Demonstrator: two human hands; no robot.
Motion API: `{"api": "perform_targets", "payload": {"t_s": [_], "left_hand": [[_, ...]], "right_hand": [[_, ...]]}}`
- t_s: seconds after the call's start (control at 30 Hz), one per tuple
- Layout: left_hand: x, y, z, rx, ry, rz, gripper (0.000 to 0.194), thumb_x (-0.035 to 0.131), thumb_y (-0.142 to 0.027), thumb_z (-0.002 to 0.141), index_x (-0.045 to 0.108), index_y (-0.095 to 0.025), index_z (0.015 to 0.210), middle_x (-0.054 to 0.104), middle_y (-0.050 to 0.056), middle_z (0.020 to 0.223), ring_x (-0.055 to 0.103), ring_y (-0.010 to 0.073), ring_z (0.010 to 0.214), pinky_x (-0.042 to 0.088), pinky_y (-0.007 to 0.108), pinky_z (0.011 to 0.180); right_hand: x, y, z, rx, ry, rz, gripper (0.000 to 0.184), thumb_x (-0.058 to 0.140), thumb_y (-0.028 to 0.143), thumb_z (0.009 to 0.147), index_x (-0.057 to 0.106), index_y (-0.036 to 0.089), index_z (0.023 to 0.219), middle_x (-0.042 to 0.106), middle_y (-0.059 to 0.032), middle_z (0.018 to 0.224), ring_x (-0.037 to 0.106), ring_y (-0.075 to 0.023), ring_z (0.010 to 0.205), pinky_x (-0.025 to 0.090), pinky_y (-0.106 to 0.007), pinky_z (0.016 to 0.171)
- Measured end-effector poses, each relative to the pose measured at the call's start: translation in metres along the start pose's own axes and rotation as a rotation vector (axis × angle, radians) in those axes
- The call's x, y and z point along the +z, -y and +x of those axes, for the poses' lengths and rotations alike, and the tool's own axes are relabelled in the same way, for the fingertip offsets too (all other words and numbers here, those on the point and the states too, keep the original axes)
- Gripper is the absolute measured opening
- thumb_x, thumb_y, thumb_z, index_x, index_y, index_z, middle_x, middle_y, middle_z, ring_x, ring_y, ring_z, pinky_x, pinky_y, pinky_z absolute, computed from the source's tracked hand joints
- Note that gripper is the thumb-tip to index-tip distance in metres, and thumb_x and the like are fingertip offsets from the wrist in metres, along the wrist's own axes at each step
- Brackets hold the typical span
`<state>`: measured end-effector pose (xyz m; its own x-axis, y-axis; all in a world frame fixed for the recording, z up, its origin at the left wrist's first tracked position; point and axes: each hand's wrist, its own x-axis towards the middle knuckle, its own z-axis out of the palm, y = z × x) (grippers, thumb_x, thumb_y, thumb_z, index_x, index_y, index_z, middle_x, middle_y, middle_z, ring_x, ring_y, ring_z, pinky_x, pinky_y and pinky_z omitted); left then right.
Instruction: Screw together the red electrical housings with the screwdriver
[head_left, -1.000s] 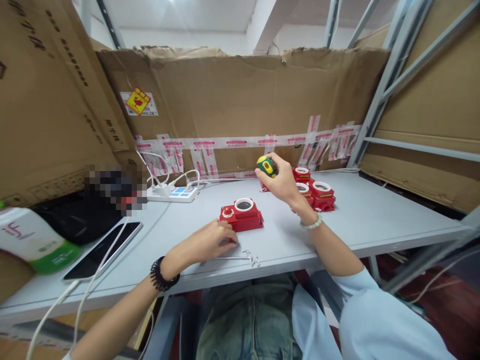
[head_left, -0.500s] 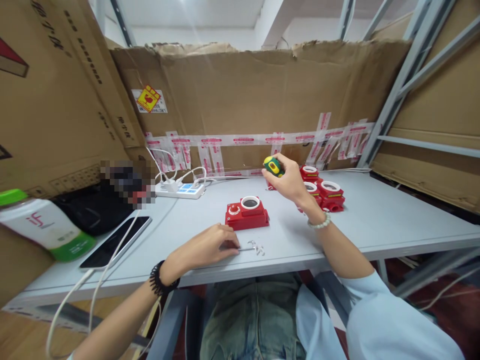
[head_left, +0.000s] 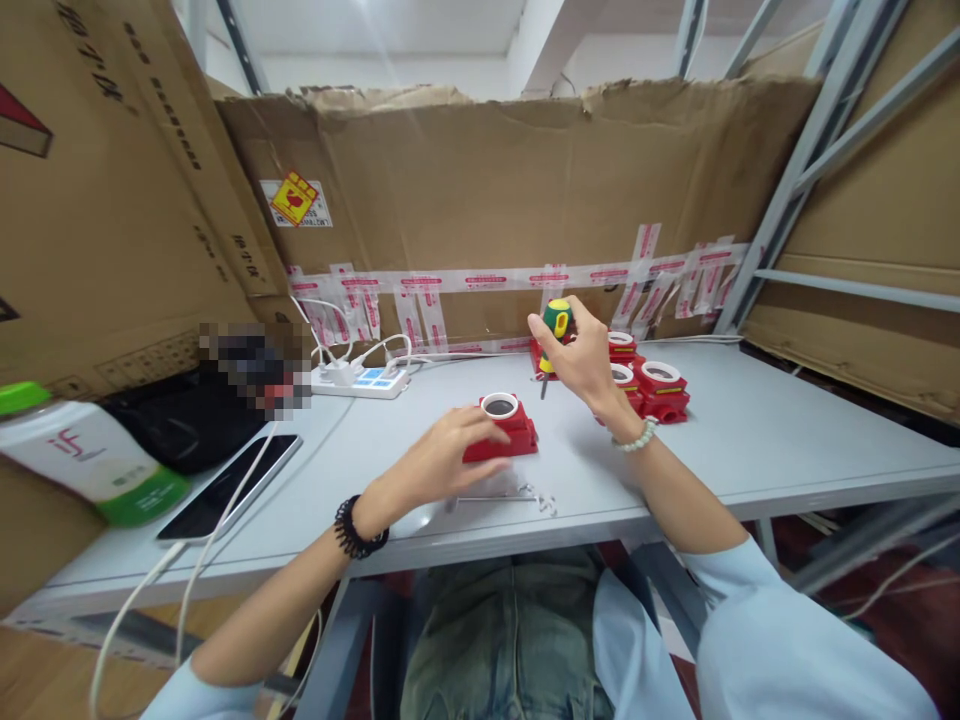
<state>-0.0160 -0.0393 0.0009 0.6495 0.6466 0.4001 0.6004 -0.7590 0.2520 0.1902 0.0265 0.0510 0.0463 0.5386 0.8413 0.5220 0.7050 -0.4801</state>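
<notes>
Holding screwdriver (head_left: 556,318) (yellow-green), right hand (head_left: 585,358), red box (head_left: 523,437) behind left hand (head_left: 446,452)

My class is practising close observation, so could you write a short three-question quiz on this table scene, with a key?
1. Which hand grips the green-and-yellow-handled screwdriver?
2. True or false: in the picture, the white-and-green plastic bottle is left of the flat, black-screened phone.
3. Fill in: the open left hand partly hides a red rectangular box topped with a round white ....

Key: 1. right hand; 2. true; 3. ring.
</notes>
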Motion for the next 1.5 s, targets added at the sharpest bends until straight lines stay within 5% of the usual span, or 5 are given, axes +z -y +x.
{"api": "perform_targets", "payload": {"t_s": [0.1,0.2,0.3,0.43,1.5], "left_hand": [[-0.004,0.015,0.019,-0.034,-0.143,0.090,0.047,0.061,-0.049,0.084,0.058,-0.021,0.122,0.057,0.014,0.125,0.051,0.0295,0.116,0.038,0.046,0.100],[0.002,0.031,0.036,-0.047,-0.048,0.047,0.073,0.067,-0.057,0.076,0.045,-0.024,0.137,0.046,0.016,0.140,0.046,0.0344,0.126,0.035,0.051,0.103],[0.011,0.041,0.041,-0.055,0.052,-0.097,0.067,0.064,-0.054,0.079,0.046,-0.022,0.136,0.055,0.014,0.132,0.056,0.0303,0.114,0.042,0.045,0.098],[0.017,0.045,0.036,-0.077,0.042,-0.190,0.063,0.064,-0.052,0.078,0.050,-0.019,0.130,0.063,0.012,0.122,0.062,0.0274,0.105,0.046,0.039,0.093],[0.019,0.047,0.035,-0.111,0.027,-0.201,0.063,0.066,-0.055,0.076,0.050,-0.019,0.125,0.065,0.010,0.116,0.063,0.0260,0.100,0.049,0.038,0.089]], "right_hand": [[0.006,-0.006,0.003,-0.018,-0.034,-0.009,0.036,0.061,0.051,0.080,0.042,0.023,0.068,0.045,0.0049,0.057,0.039,-0.0111,0.053,0.035,-0.026,0.056],[0.016,-0.013,0.005,-0.008,-0.054,0.026,0.034,0.062,0.048,0.079,0.042,0.022,0.069,0.045,0.0054,0.057,0.040,-0.0103,0.052,0.036,-0.025,0.055],[0.023,-0.017,0.004,0.029,-0.046,0.043,0.030,0.060,0.043,0.079,0.042,0.022,0.069,0.046,0.0058,0.057,0.041,-0.0102,0.052,0.037,-0.025,0.056],[0.028,-0.017,0.002,0.029,-0.019,0.063,0.027,0.061,0.040,0.078,0.043,0.022,0.070,0.046,0.0060,0.057,0.040,-0.0099,0.052,0.036,-0.024,0.055],[0.036,-0.011,0.002,0.003,-0.016,-0.073,0.018,0.055,0.034,0.077,0.043,0.022,0.073,0.048,0.0053,0.058,0.044,-0.0115,0.051,0.035,-0.025,0.056]]}}
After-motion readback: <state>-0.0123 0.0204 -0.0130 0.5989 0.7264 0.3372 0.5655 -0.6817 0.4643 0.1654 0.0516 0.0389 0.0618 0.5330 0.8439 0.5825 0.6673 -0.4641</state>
